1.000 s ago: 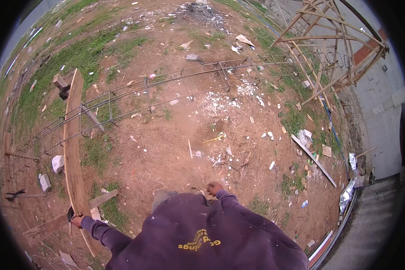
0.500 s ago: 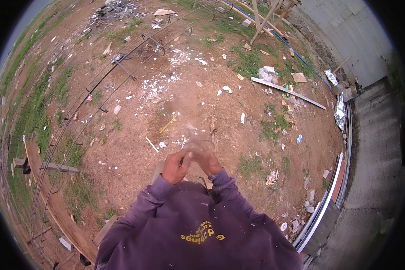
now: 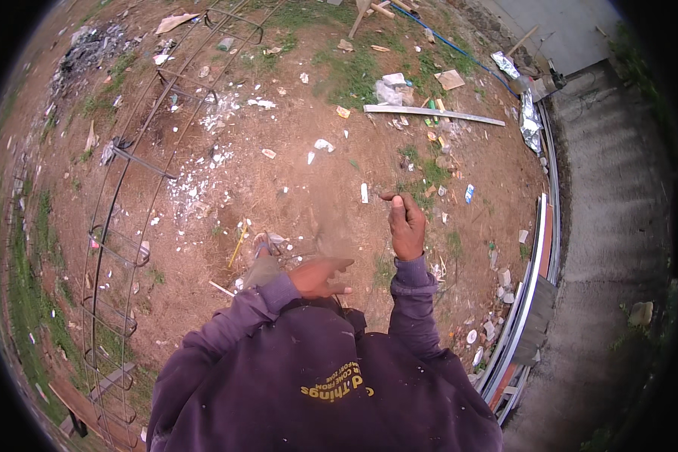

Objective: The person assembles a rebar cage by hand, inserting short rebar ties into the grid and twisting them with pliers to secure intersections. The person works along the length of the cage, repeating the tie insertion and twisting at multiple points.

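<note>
My left hand point(image 3: 320, 277) is in front of my body, its fingers stretched toward the right and the thumb apart below them. Nothing shows in it. Farther out and to the right, my right hand point(image 3: 407, 228) is raised with its fingers curled in and the forefinger bent leftward. Whether something small sits between those fingertips cannot be made out. Both hands are apart from each other and above bare brown soil. A foot in a sandal point(image 3: 261, 245) shows beyond my left forearm, next to a thin yellow stick point(image 3: 238, 244).
A long rebar cage point(image 3: 107, 218) runs along the left. A pale metal strip point(image 3: 434, 114) lies ahead among litter. Long metal profiles point(image 3: 531, 301) lie by the concrete strip point(image 3: 603, 241) at right. A wooden plank point(image 3: 90, 414) is at lower left, and a blue hose point(image 3: 459, 49) at far right.
My hands were close together in front of me and have parted. The right hand moved right and outward; the left stayed near my body. The view has turned to the right.
</note>
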Motion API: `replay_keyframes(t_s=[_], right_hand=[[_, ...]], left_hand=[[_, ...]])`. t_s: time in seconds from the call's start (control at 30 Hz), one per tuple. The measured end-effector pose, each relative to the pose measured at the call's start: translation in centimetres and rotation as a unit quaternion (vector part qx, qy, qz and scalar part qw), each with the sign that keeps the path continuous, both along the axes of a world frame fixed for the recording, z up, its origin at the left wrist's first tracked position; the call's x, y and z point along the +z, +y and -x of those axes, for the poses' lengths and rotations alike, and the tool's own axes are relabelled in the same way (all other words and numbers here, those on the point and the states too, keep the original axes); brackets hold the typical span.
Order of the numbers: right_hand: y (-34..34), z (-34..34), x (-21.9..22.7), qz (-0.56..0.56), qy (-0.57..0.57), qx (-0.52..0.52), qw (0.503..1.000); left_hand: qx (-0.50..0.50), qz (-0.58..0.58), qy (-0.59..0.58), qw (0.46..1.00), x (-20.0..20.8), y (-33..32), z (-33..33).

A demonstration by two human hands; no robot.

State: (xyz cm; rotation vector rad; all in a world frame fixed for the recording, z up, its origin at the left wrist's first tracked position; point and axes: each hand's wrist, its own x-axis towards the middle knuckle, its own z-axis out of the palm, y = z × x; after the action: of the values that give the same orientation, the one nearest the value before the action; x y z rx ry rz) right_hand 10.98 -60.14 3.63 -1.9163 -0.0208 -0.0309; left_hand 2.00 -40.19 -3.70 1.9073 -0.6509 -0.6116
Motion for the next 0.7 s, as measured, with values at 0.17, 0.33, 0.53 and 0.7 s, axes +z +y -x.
replay_keyframes(t_s=[0.17,0.33,0.53,0.7], right_hand=[[4.7,-5.0,2.6,0.072,0.044,0.084,0.993],[4.0,-11.2,2.5,0.071,0.089,0.073,0.991],[1.4,-22.9,0.2,0.015,0.124,0.045,0.991],[0.2,-35.7,1.2,-0.124,0.136,0.021,0.983]], left_hand=[[0.254,0.38,0.196,0.868,5.9,2.8,-15.5],[0.315,0.369,0.253,0.837,7.1,1.9,-27.1],[0.322,0.335,0.253,0.848,4.5,-0.9,-39.1],[0.293,0.283,0.254,0.877,6.9,-4.8,-48.8]])
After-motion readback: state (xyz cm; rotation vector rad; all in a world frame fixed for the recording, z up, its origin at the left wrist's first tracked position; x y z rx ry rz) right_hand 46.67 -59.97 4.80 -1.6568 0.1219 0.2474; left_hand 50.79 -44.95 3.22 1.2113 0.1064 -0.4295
